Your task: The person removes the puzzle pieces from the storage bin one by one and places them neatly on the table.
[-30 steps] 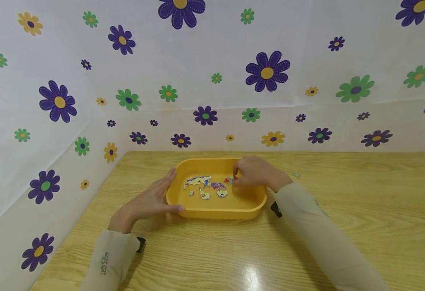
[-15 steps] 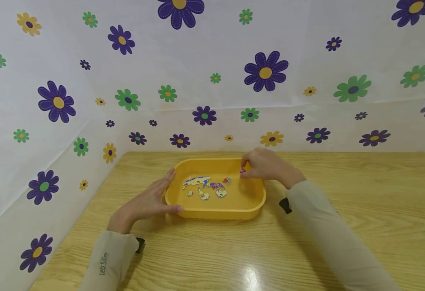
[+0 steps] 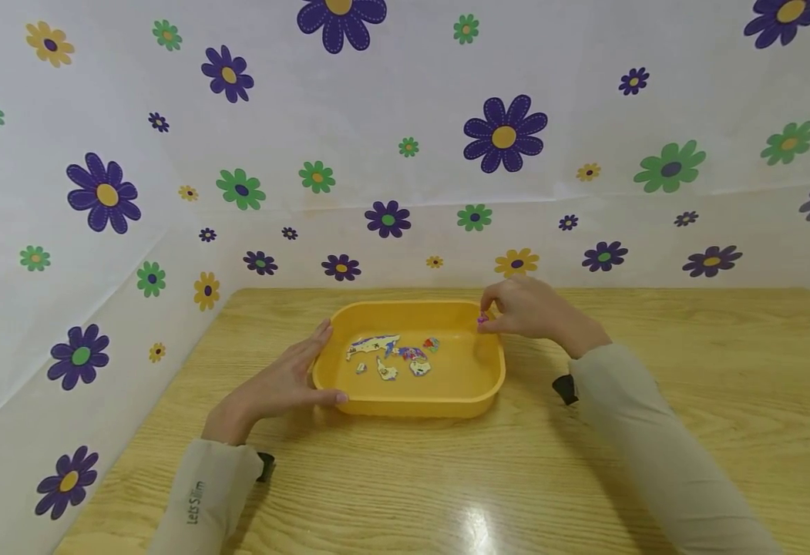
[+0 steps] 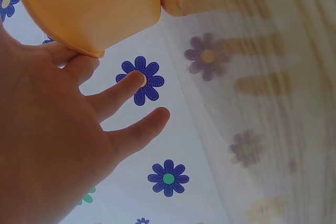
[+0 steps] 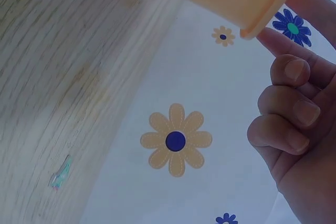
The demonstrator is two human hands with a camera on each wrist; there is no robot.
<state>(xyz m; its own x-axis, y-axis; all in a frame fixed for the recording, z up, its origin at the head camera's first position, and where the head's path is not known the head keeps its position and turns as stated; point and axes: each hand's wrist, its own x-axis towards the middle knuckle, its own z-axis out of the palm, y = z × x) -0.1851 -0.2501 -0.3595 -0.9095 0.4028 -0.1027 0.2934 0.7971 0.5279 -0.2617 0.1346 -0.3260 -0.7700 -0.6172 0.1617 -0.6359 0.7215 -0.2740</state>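
A yellow plastic tray stands on the wooden table. My left hand rests against its left end, the thumb at the front rim and the fingers spread along the side. In the left wrist view, two fingers extend past the rim. Above the tray's back right corner, my right hand pinches a small pink-purple piece between thumb and index finger. Its other fingers are curled in the right wrist view, where the piece is hidden. Several flat, irregular printed pieces lie on the tray floor, including a red-and-green one.
A small green piece lies on the table to the right of the tray in the right wrist view. White cloth printed with flowers hangs behind and to the left of the table.
My right hand has lifted the pink-purple piece from beside the red-and-green one and carried it right and back to the tray's rim. My left hand stays at the tray's left end.
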